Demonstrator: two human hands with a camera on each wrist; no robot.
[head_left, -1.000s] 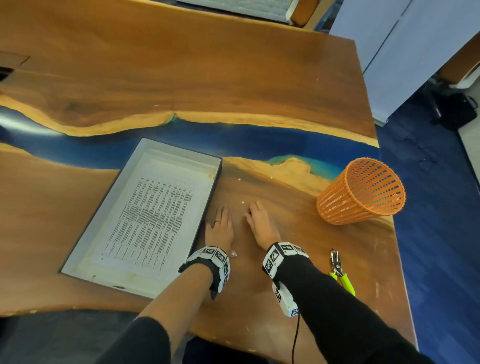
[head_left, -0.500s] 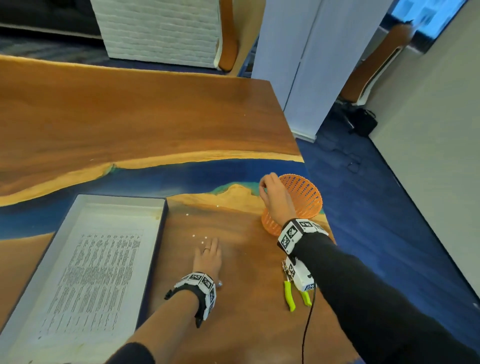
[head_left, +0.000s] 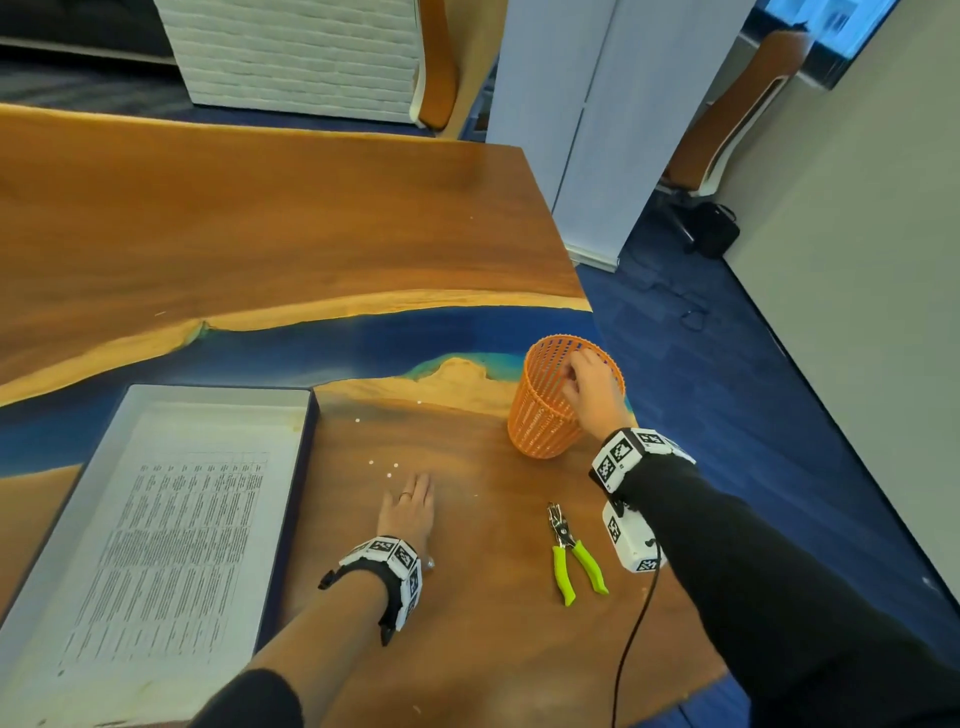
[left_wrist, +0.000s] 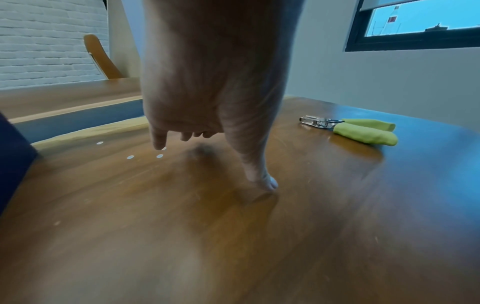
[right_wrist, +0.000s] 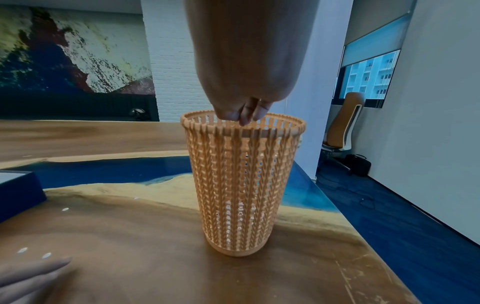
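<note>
An orange mesh basket stands upright near the table's right edge. My right hand is on top of it, fingers bunched and curled over the rim into the opening; the exact contact is partly hidden. My left hand lies flat on the wood with straight fingers, holding nothing, and its fingers show in the right wrist view. Several small white paper dots lie just ahead of its fingertips.
A hole punch with green handles lies between my arms. A shallow white tray holding a printed sheet sits at the left. The wood and blue resin table ends close behind the basket, above blue carpet.
The basket lay on its side a second ago and now stands upright. My right hand left the table beside the left hand and went to the basket's rim. The left hand stayed flat.
</note>
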